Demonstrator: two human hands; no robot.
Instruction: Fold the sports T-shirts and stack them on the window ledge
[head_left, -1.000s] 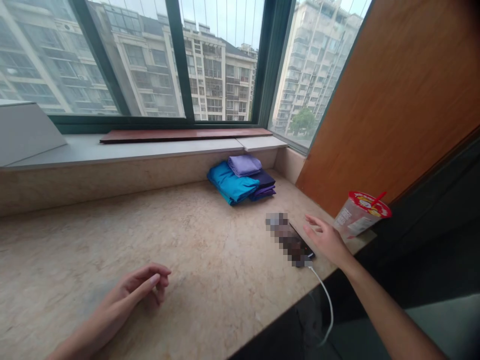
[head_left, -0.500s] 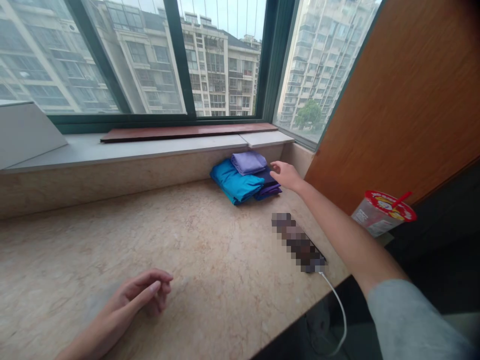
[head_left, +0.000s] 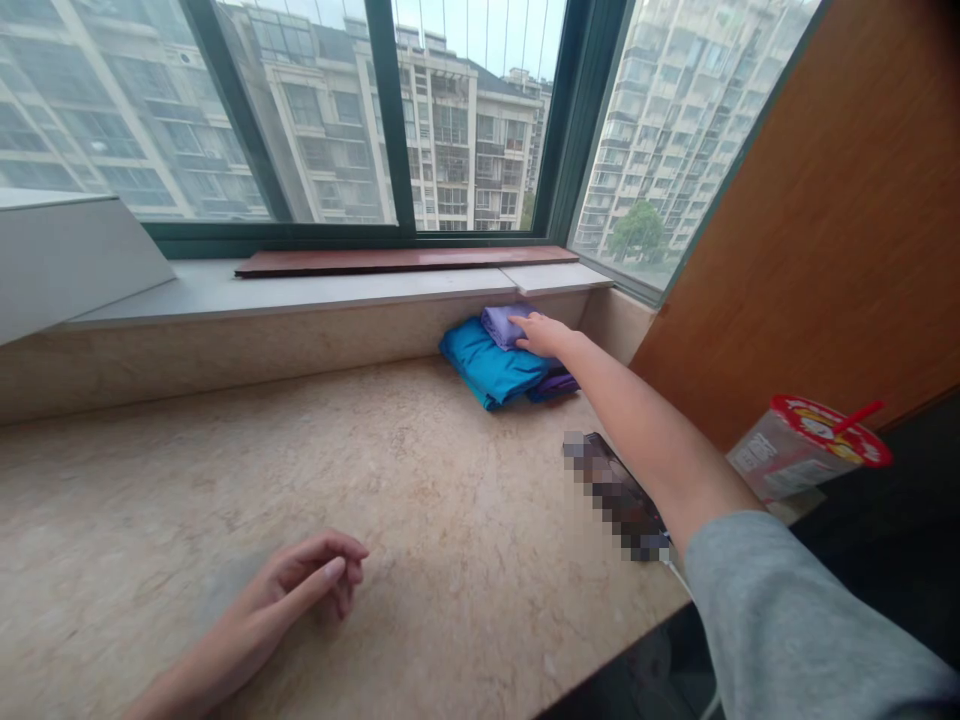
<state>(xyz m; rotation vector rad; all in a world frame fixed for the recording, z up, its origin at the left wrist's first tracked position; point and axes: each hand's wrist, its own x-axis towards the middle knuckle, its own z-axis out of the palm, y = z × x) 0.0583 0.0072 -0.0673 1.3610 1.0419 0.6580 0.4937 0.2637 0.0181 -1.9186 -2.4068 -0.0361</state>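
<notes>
My right hand [head_left: 541,334] is stretched out over a small folded lavender cloth bundle [head_left: 496,326], its fingers extended and the fingertips at the cloth's upper right side. That bundle lies on top of a larger folded bright blue cloth bundle [head_left: 491,368]. A dark purple folded bundle [head_left: 556,384] sits beside the blue one, partly covered by my right hand and wrist. Lower left, my left hand [head_left: 313,580] hovers over or rests on the marble surface, loosely curled with nothing visible in it.
A phone [head_left: 619,490], partly pixelated, lies under my right forearm with a white cable [head_left: 679,575]. A lidded cup [head_left: 806,450] with a red straw stands at the right. Behind the marble counter [head_left: 420,480] runs a sill with a reddish board [head_left: 405,262] and a white box [head_left: 75,255].
My right hand has moved left onto the lavender bundle. My left hand keeps its loose curl. The whole view has shifted, so the things appear slightly further right.
</notes>
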